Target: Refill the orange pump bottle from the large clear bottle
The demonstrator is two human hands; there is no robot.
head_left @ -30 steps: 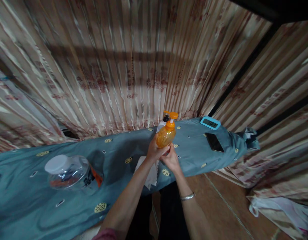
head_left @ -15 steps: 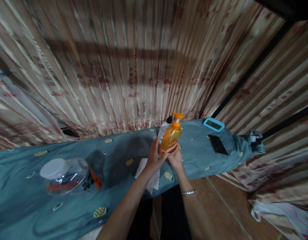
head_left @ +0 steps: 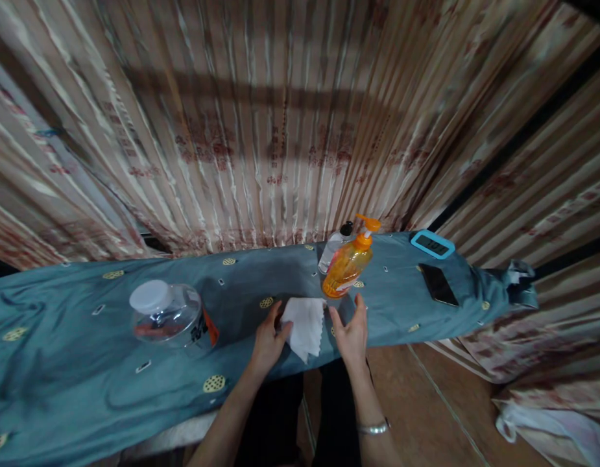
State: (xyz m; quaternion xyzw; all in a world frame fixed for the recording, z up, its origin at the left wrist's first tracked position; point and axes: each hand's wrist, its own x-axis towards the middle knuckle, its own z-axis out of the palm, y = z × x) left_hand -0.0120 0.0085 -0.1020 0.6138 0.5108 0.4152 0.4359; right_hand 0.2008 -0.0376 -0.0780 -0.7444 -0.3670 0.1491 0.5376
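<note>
An orange pump bottle stands upright on the blue patterned cloth that covers the table, free of both hands. My left hand rests at the near edge, its fingers touching the left side of a white cloth that lies flat there. My right hand hovers open just right of the white cloth and below the orange bottle, holding nothing. A clear bottle with a black cap stands right behind the orange one.
A clear round jar with a white lid stands at the left. A blue digital clock and a dark phone lie at the right end. Striped curtains hang behind. Brown floor and a crumpled fabric lie to the right.
Both hands set the orange bottle down on the table and let go of it. They dropped back to the near edge, and my left hand now touches the white cloth.
</note>
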